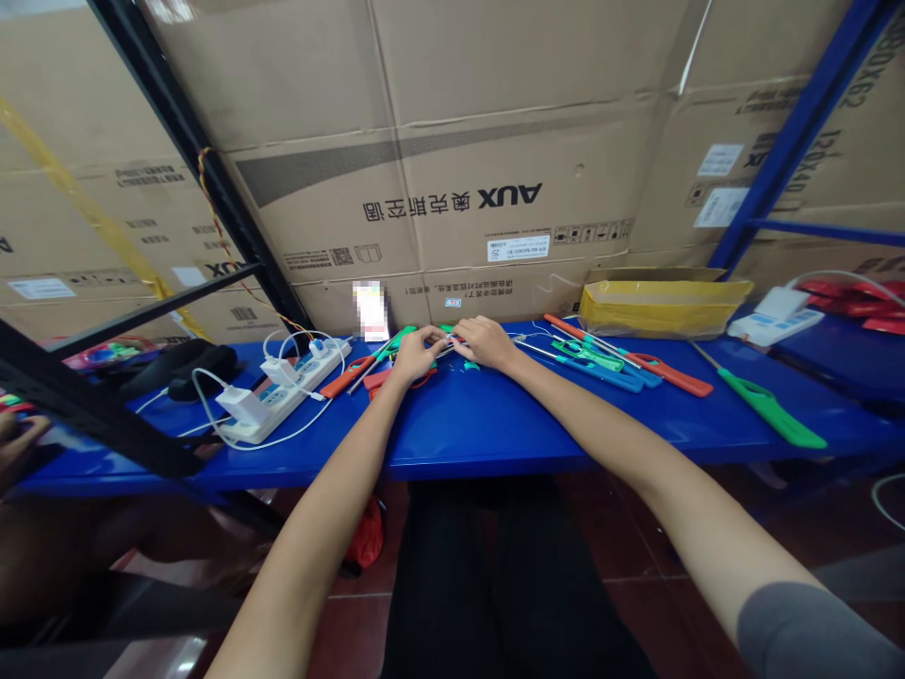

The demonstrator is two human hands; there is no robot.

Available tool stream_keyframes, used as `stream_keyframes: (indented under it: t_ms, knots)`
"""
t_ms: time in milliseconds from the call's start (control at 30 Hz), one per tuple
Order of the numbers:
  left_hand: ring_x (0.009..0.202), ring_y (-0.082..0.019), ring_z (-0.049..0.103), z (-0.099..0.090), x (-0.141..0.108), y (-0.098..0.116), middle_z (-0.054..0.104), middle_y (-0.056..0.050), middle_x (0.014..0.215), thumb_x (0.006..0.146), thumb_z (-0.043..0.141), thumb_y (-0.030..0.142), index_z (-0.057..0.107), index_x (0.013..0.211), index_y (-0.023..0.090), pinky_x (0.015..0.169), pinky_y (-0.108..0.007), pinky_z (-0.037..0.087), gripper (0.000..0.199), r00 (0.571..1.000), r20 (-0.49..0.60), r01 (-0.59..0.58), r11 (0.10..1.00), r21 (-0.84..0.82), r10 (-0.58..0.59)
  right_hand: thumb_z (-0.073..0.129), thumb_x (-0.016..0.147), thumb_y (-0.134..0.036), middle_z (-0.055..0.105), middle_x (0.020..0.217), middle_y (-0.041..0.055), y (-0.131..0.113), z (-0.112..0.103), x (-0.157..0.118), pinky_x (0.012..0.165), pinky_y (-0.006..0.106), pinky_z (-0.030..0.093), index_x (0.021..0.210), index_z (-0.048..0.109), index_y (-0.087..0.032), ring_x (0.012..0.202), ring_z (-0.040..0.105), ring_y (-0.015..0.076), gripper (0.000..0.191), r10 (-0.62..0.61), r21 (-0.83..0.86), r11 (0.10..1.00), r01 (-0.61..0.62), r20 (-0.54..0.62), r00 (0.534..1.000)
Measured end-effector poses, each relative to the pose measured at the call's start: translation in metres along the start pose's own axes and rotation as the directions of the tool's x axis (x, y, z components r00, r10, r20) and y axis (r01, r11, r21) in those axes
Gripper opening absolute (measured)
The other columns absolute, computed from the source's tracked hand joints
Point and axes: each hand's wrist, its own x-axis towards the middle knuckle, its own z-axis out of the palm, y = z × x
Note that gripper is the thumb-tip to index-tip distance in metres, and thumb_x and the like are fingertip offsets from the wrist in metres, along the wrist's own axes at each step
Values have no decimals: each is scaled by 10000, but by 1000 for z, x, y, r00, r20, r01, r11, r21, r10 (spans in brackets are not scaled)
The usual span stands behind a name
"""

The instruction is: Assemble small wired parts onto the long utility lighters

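Both hands meet over the back of the blue table (481, 424). My left hand (419, 355) is closed, its fingertips pinching a small item too tiny to make out. Close beside it, my right hand (484, 341) has its fingers curled around the same spot. Left of my left hand lie a red-orange lighter (348, 375) and a green one (403, 336) with metal rods. To the right of my right hand lie blue lighters (600, 372), an orange lighter (671, 373) and green parts. Farther right rests a green long-necked lighter (770, 411).
A white power strip (283, 396) with chargers and cables sits at the left. A bright phone (372, 311) leans against the cardboard (452, 141). A yellow-taped box (665, 306) stands at the back right. Shelf posts rise on both sides. Another person's hand (21, 443) shows far left.
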Motion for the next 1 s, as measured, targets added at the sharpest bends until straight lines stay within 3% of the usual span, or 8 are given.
stream_keyframes:
  t_ms: [233,500,1000]
  knots:
    - [901,-290,822,0,1,-1,878,-87,955,978,818,429,832,1005,207,915,-420,667,224,1000,-4,7,1000,-6,-7,570,1185,-248,822,1015,135,-3,-3,-1,883,404,451,1053,803,-195,942,693,283,273,-27,-53,998,29,29,999]
    - [908,-286,813,0,1,0,878,-91,977,972,841,472,833,1005,205,921,-423,669,269,1000,-17,-4,1000,-14,3,632,1175,-266,851,1124,147,-4,-3,-1,913,401,466,1195,812,-176,1020,733,297,202,39,-68,997,-37,25,999]
    - [889,-285,804,1,2,-3,865,-83,931,942,871,513,820,982,213,895,-420,662,306,1000,-14,4,999,-34,-5,657,1158,-261,850,1075,129,-2,1,0,897,385,458,1146,828,-186,997,726,282,186,56,-67,996,-53,40,998]
